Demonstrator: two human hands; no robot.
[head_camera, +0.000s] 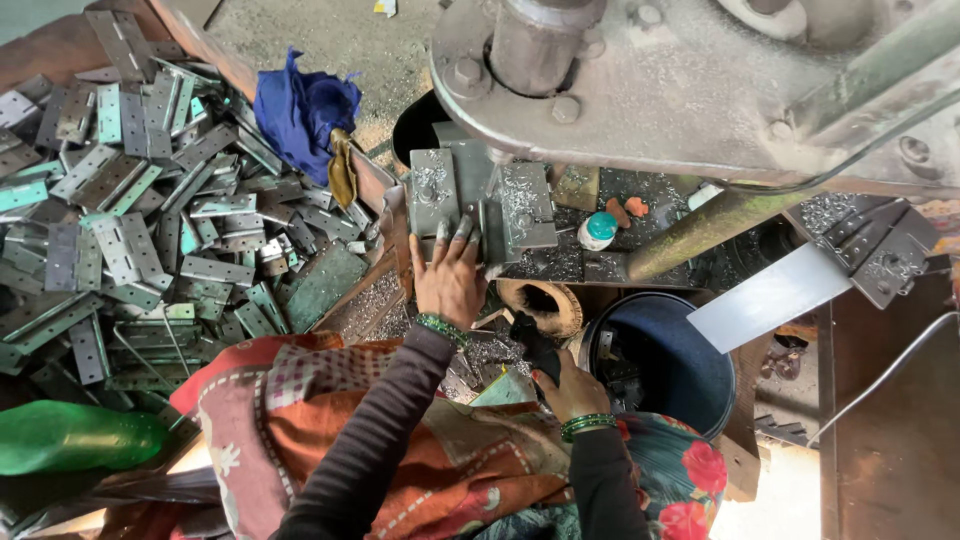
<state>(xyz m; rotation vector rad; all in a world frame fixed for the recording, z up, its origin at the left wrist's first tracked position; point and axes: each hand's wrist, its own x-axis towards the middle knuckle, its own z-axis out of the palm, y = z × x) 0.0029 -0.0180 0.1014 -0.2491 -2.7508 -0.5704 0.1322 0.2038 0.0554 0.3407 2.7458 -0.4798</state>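
Though gripped, right hand's (565, 385) dark object (535, 345) indistinct.

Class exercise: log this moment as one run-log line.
left hand: fingers on metal plate at press bed | right hand: grips dark handle | hinge plate pile at left | blue bucket at right

Left hand (447, 280) on metal plate (436, 190) under press (700, 80)

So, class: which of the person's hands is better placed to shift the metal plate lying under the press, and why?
The left hand: its fingers already rest on the metal plate under the press. The right hand sits lower, by the lap, closed around a dark object, so it seems busy.
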